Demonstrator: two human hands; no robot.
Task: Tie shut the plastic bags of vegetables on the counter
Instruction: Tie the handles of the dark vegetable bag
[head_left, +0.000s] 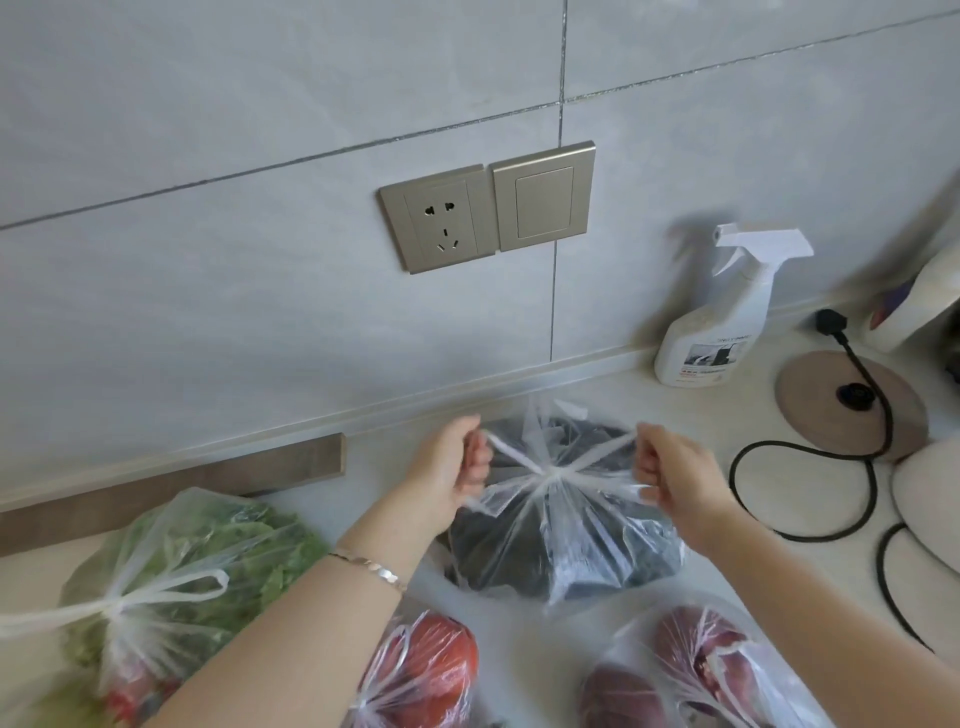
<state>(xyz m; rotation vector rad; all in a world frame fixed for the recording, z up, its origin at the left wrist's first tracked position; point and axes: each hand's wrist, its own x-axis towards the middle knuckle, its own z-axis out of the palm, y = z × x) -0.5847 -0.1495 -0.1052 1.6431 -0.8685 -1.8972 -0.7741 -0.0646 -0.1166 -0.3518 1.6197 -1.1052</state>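
Left hand (457, 462) and right hand (670, 467) each grip 1 handle of the dark-vegetable bag (566, 525) on the counter (597, 395); pull both evenly outward to seat the knot (551, 475) without tearing.

The spray bottle (716, 322) carries a label (print too blurred to read).

Clear plastic bag with dark contents (566, 525): contents unidentifiable through film. Clear plastic bag of red round vegetables (431, 665): cut by bottom edge, partly hidden behind bare left forearm (291, 623). Clear plastic bag of purple-red vegetables (691, 654): cut by bottom edge. White spray bottle (722, 322): label print too small to read.
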